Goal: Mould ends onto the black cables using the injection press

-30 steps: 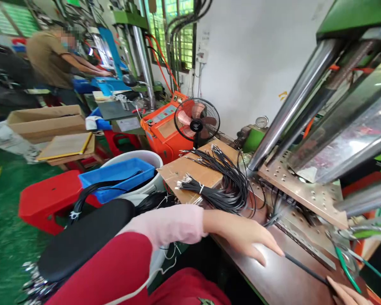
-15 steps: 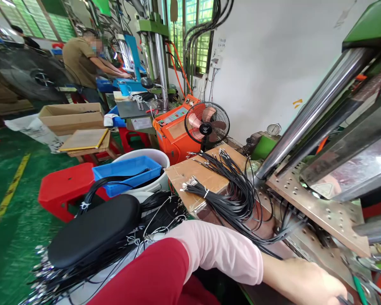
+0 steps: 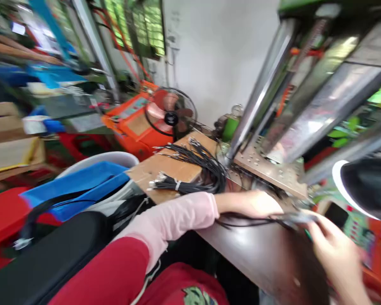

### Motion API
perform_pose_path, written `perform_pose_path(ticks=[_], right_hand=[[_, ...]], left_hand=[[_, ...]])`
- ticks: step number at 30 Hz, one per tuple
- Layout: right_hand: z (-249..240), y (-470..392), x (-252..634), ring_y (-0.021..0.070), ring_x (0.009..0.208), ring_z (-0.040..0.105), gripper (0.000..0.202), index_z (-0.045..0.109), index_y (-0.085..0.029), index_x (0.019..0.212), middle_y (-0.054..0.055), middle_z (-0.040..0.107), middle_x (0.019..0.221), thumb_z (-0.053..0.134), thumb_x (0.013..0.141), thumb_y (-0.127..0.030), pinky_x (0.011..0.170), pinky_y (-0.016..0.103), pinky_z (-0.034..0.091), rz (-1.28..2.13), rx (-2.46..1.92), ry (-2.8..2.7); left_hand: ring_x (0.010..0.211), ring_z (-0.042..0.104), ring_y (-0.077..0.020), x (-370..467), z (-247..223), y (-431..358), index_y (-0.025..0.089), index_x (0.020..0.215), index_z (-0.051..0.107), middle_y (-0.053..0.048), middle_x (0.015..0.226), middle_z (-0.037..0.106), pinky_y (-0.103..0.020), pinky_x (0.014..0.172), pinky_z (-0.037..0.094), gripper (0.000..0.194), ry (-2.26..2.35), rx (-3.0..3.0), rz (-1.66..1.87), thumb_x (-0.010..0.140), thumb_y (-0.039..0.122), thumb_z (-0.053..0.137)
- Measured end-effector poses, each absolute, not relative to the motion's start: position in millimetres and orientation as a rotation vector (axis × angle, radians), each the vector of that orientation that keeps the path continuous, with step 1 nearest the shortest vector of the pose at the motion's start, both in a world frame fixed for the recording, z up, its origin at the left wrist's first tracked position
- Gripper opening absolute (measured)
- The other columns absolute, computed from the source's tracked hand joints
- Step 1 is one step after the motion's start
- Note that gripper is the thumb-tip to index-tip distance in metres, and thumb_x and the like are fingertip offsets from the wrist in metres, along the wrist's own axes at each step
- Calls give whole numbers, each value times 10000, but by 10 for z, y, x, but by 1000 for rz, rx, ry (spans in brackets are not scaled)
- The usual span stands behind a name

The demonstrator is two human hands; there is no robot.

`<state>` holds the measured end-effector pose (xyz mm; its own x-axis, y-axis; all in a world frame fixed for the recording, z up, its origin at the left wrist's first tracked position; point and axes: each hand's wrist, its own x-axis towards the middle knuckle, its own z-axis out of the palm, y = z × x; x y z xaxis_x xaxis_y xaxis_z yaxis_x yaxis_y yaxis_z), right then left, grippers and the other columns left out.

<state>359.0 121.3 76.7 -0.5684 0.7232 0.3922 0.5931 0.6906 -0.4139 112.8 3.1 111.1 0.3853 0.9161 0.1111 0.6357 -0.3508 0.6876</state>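
My left hand (image 3: 265, 204), in a pink sleeve cuff, reaches over the bench at the foot of the press; its fingers are smeared by motion and partly hidden. Thin black cables (image 3: 246, 222) pass below its wrist towards my right hand (image 3: 328, 237). The fingers of my right hand close round a blurred grey metallic piece (image 3: 296, 218) at the cables' end; its exact kind cannot be made out. Left of my hands, a tied bundle of black cables (image 3: 190, 187) with light-coloured ends lies on a cardboard-covered box (image 3: 165, 165).
The press plate (image 3: 269, 169) and its steel columns (image 3: 262, 93) rise behind my hands. A black round lamp-like object (image 3: 368, 186) hangs at right. A fan (image 3: 170, 117), a blue tray (image 3: 76, 186) and a black padded cushion (image 3: 66, 254) stand left. Another person's arm (image 3: 22, 51) shows at far left.
The view has swung to the right. My left hand has moved from the lower right edge up towards the press, and my right hand has come into view with the grey piece.
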Motion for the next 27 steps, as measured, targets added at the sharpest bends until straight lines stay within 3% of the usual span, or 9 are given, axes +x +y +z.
perform_pose_path(ticks=[2, 5, 8, 13, 17, 21, 24, 27], right_hand=[[869, 1114, 3401, 294, 968, 695, 404, 694, -175, 1053, 122, 737, 1031, 514, 861, -482, 911, 464, 546, 657, -1019, -2240], [923, 1111, 3194, 251, 813, 696, 360, 655, -194, 988, 84, 730, 891, 608, 820, -509, 769, 412, 593, 1111, -999, -2083], [922, 1138, 3148, 227, 749, 678, 337, 631, -201, 916, 49, 698, 789, 690, 766, -497, 709, 379, 598, 1306, -1000, -1972], [861, 1138, 3172, 190, 696, 640, 293, 614, -206, 863, 11, 650, 735, 691, 778, -476, 653, 333, 579, 1385, -953, -1975], [756, 1136, 3121, 173, 648, 617, 255, 633, -213, 866, 5, 639, 714, 685, 787, -450, 604, 302, 558, 1436, -939, -2018], [707, 1129, 3077, 179, 642, 630, 190, 652, -221, 847, 15, 654, 723, 672, 786, -400, 620, 314, 568, 1419, -961, -2020], [707, 1135, 3073, 185, 632, 630, 146, 655, -225, 833, 17, 649, 707, 653, 793, -365, 616, 319, 570, 1356, -949, -2057], [701, 1142, 3068, 181, 643, 635, 126, 654, -226, 857, 8, 656, 712, 633, 807, -340, 619, 304, 552, 1285, -938, -2118]], left_hand=[[1124, 614, -182, 1022, 1042, 167, 110, 1152, 658, -98, 1237, 680, -292, 995, 422, 321, 1554, 2107, 721, 961, 140, 402], [1028, 620, -220, 1012, 860, 335, 136, 1064, 668, -88, 1078, 713, -391, 992, 384, 268, 1636, 2255, 604, 957, 160, 423], [1031, 571, -263, 1105, 720, 398, 105, 1030, 649, -126, 1028, 682, -450, 976, 344, 244, 1740, 2443, 506, 969, 214, 439], [971, 553, -255, 1226, 628, 460, 110, 919, 658, -114, 955, 674, -419, 930, 347, 186, 1718, 2488, 393, 936, 253, 540], [915, 571, -247, 1255, 609, 510, 150, 868, 675, -75, 884, 676, -369, 876, 366, 184, 1665, 2325, 548, 824, 324, 714], [759, 629, -201, 1260, 628, 543, 156, 811, 684, -23, 752, 690, -317, 789, 423, 197, 1462, 1999, 775, 778, 343, 737], [687, 637, -180, 1258, 643, 573, 132, 896, 681, -31, 740, 702, -254, 639, 448, 286, 1372, 1679, 1010, 743, 368, 732], [655, 621, -162, 1255, 650, 605, 121, 884, 685, -38, 730, 703, -232, 590, 439, 277, 1343, 1654, 1060, 733, 350, 710]])
